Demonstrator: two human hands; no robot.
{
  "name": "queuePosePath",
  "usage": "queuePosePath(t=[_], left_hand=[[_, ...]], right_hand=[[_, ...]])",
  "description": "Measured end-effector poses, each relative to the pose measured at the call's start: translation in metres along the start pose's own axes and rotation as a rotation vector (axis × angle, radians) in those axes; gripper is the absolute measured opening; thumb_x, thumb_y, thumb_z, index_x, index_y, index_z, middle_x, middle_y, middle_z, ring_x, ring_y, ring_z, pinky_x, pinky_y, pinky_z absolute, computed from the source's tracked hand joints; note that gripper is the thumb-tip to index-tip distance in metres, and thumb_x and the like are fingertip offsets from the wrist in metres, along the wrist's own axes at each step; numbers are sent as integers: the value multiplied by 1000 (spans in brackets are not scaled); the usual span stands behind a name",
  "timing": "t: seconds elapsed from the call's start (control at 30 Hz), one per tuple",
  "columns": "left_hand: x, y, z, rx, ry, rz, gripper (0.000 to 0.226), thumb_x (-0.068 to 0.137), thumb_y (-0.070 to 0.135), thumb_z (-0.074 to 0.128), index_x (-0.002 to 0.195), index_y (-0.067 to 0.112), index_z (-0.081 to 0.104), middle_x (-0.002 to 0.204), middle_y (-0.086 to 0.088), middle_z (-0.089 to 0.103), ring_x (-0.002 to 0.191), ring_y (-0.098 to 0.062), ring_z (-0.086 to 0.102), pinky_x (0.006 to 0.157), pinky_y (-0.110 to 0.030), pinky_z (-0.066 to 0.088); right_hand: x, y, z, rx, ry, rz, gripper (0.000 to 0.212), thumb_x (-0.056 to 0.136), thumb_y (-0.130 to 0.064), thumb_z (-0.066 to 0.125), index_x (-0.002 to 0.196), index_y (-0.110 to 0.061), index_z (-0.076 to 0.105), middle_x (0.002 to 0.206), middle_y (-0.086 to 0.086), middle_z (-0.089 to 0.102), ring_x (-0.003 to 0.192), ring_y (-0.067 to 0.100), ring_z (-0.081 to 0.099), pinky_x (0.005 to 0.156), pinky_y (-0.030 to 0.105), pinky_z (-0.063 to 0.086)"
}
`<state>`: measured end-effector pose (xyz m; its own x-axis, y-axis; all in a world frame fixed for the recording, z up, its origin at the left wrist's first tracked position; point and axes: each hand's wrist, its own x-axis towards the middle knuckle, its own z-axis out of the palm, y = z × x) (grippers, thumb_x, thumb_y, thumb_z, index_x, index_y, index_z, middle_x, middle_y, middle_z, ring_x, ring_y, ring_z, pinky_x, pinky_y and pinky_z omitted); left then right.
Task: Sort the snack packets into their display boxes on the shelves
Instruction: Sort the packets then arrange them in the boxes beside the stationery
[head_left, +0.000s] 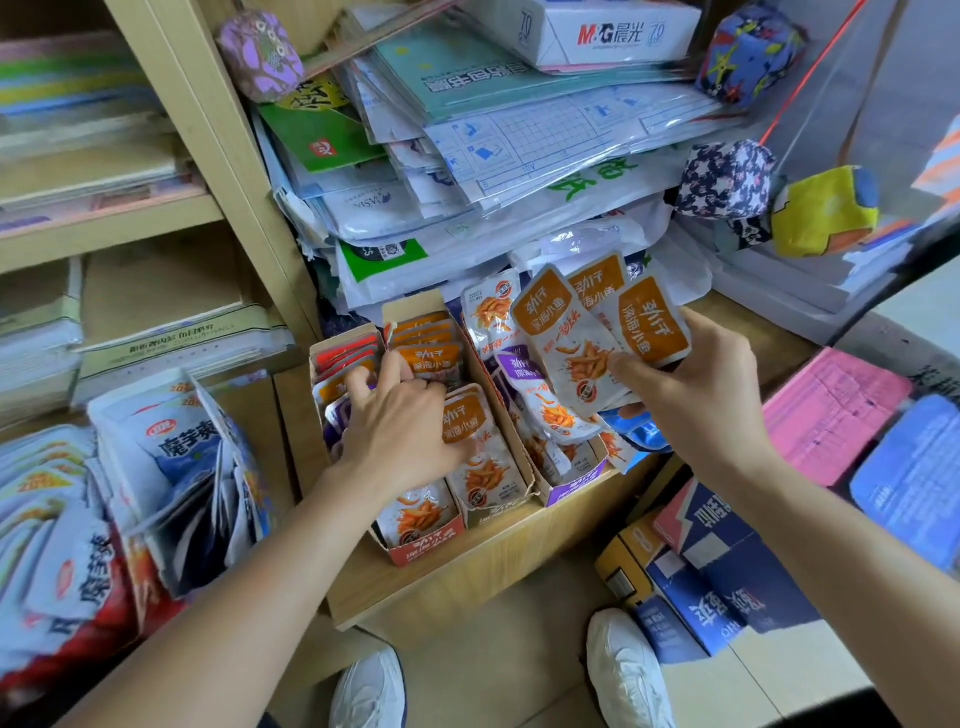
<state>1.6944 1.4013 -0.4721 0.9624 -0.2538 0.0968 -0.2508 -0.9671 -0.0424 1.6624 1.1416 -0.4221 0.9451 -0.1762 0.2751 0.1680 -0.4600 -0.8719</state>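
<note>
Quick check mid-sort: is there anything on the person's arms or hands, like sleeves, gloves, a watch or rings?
Nothing worn shows. The left hand and right hand are bare, with no gloves and no rings visible. The left arm and right arm are uncovered from the wrist to the frame's edge, with no sleeve, watch or bracelet in view.

I have one wide-angle view from the head, facing forward and down, close above the low shelf (441, 569).
</note>
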Motion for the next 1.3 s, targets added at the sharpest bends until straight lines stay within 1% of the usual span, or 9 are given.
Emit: queuePosePath(t=[0.17, 0.3, 0.47, 0.57, 0.87, 1.0, 1.07, 1.2, 1.3], left_hand=[[-4, -9, -8, -390, 93, 13, 42, 66, 72, 77, 91, 38, 70, 89, 28, 39, 101, -6, 30, 78, -35, 15], [-21, -6, -14, -419, 235, 140, 39, 63, 63, 84, 88, 36, 72, 85, 28, 54, 98, -3, 41, 81, -36, 17], [-51, 6, -13, -519, 232, 366, 34, 78, 55, 76, 99, 27, 76, 90, 16, 67, 81, -6, 60, 78, -33, 48], [-61, 4, -12, -520, 224, 437, 35, 83, 54, 75, 100, 24, 79, 91, 13, 70, 80, -6, 62, 69, -30, 51], [-57, -8, -19, -338, 234, 245, 56, 75, 74, 65, 93, 23, 78, 121, 4, 68, 114, -21, 60, 101, -39, 39], [-55, -7, -17, -320, 108, 198, 58, 73, 79, 59, 97, 30, 79, 158, -7, 41, 148, -28, 32, 118, -49, 24], [-57, -6, -16, -299, 82, 186, 61, 75, 81, 53, 100, 31, 78, 160, -6, 38, 149, -30, 29, 116, -52, 23], [-60, -6, -16, -308, 111, 164, 56, 78, 76, 53, 101, 31, 78, 143, 0, 59, 136, -26, 47, 109, -45, 26], [-61, -6, -14, -314, 103, 140, 49, 77, 74, 57, 95, 33, 78, 147, -3, 54, 142, -27, 40, 112, -48, 25]], right_hand=[[-2, 0, 1, -9, -8, 3, 32, 87, -10, 74, 118, -12, 67, 106, -7, 71, 81, 0, 69, 57, 20, 59], [0, -1, -2, -6, -2, 3, 28, 88, -9, 73, 115, -12, 68, 106, -6, 72, 82, 3, 71, 56, 20, 59], [-3, -2, -2, 10, -28, 17, 34, 87, -10, 74, 120, -9, 67, 109, -2, 73, 85, 6, 73, 58, 22, 60], [-7, -4, 0, 43, -65, 23, 34, 88, -9, 74, 121, -8, 66, 109, -2, 74, 84, 6, 74, 56, 23, 59], [-3, -11, 14, 32, -115, 3, 20, 87, -9, 74, 107, -9, 69, 93, -3, 76, 70, 11, 74, 52, 32, 60], [0, -12, 20, 53, -115, 11, 26, 88, -9, 74, 113, -10, 68, 99, -6, 75, 76, 7, 74, 55, 28, 60], [1, -12, 24, 66, -120, 18, 30, 88, -10, 74, 117, -9, 67, 103, -6, 74, 79, 4, 74, 56, 24, 60], [3, -15, 31, 93, -121, 3, 31, 89, -11, 74, 119, -9, 66, 103, -8, 74, 78, 5, 74, 57, 26, 60], [3, -19, 40, 152, -130, -14, 30, 91, -10, 72, 120, -9, 65, 105, -8, 74, 83, 6, 74, 59, 26, 61]])
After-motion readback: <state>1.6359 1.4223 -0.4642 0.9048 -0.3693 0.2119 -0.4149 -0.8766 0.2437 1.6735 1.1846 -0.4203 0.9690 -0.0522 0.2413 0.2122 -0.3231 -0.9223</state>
